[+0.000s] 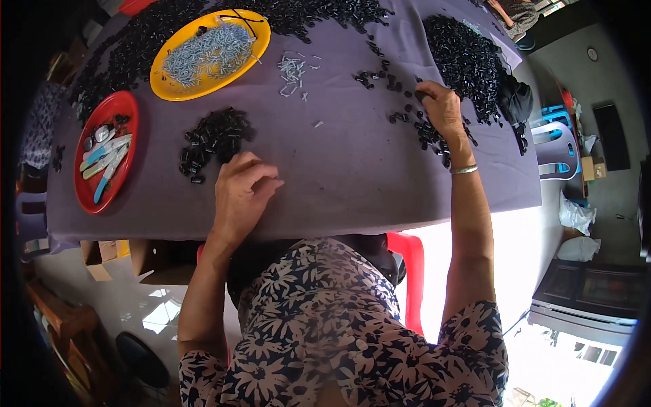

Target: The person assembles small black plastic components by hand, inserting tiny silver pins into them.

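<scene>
My left hand (239,193) hovers over the near part of the table, just below a heap of small black cylindrical pieces (215,136). Its thumb and fingers are pinched together; whatever they hold is too small to make out. Farther right, my right hand (442,112), with a bangle on the wrist, reaches among scattered black pieces (428,136). A small black piece (422,95) shows at its pinched fingertips. Between the hands lies one small pale pin (319,124). A little pile of similar grey pins (291,71) lies farther back.
A yellow oval tray (163,87) full of grey pins stands at the back left. Nearer, a red oval tray (130,112) holds several knives. Large heaps of black pieces (468,64) cover the table's far edges. A red chair (413,278) is below the purple tablecloth (352,190).
</scene>
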